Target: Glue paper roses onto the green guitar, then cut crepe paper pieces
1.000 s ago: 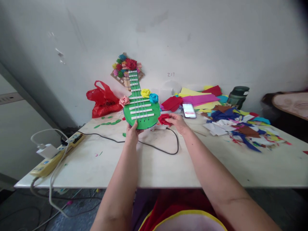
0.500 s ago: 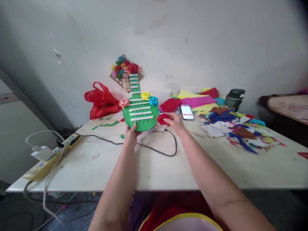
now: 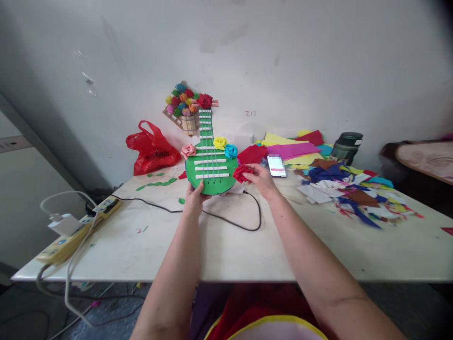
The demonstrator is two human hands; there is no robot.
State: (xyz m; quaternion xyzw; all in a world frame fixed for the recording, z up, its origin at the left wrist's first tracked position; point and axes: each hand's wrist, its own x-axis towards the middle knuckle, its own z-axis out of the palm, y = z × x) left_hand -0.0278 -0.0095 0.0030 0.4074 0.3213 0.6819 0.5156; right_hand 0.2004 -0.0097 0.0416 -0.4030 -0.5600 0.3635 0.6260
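My left hand (image 3: 194,199) grips the bottom edge of a green paper guitar (image 3: 211,166), held upright above the white table (image 3: 219,245). White strips and strings cross the guitar's body and neck. A pink (image 3: 188,150), a yellow (image 3: 220,142) and a blue paper rose (image 3: 231,150) sit on it, and a red rose tops the neck. My right hand (image 3: 260,179) pinches a red paper rose (image 3: 242,173) against the guitar's right edge.
A black cable (image 3: 226,219) loops under the guitar. A power strip (image 3: 76,231) with a charger lies at the left edge. A red plastic bag (image 3: 152,148), a wall flower craft (image 3: 182,106), a phone (image 3: 276,165), coloured paper sheets and scraps (image 3: 347,189) and a dark jar (image 3: 347,146) fill the back and right.
The guitar has tipped a little more upright and shifted slightly right, with the red rose staying at its right edge. Both hands keep their grips.
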